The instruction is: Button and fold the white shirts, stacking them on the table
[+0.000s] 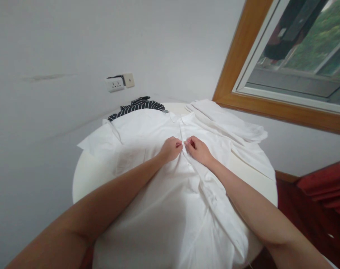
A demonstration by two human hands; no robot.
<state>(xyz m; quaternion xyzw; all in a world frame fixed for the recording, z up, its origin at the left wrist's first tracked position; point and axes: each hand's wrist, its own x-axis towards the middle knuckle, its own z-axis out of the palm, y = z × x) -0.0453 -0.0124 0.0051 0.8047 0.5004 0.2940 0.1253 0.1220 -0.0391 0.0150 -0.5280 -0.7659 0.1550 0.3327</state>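
A white shirt (164, 194) lies spread front-up over a round white table (85, 179), collar toward the wall. My left hand (171, 148) and my right hand (196, 148) meet at the shirt's front opening a little below the collar. Both hands are closed in a pinch on the two edges of the placket. Whatever small thing sits between the fingertips is too small to make out.
A black-and-white striped garment (138, 105) lies at the table's far edge by the wall. A wall socket (119, 82) is above it. A wood-framed window (284, 86) is at the right, with a dark red seat (324, 186) below.
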